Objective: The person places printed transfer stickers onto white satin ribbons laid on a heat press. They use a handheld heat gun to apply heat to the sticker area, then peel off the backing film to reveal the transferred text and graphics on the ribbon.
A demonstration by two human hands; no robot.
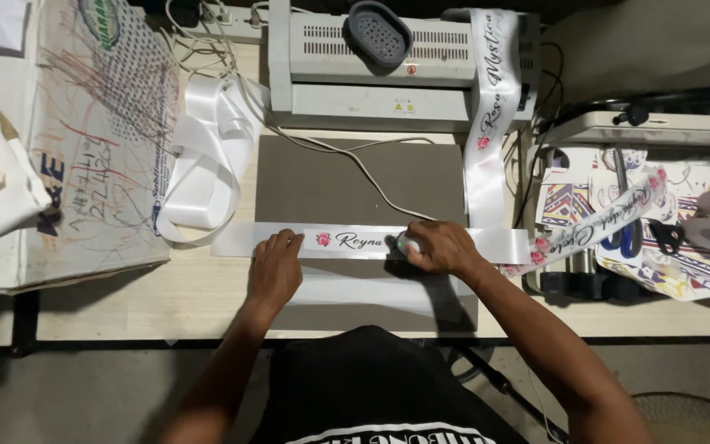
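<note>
My left hand (275,267) lies flat, fingers spread, pinning the white ribbon (355,241) to the grey mat (322,185) on the worktop (191,300). Beside the ribbon's pink flower print, my right hand (440,247) grips a small tool (405,242).

1. Left hand (274,270) and right hand (444,247) bare, no rings, watch or gloves showing;
2. Forearms uncovered, no sleeves in view;
3. Black shirt (371,378) with white lettering at the bottom edge.
</note>
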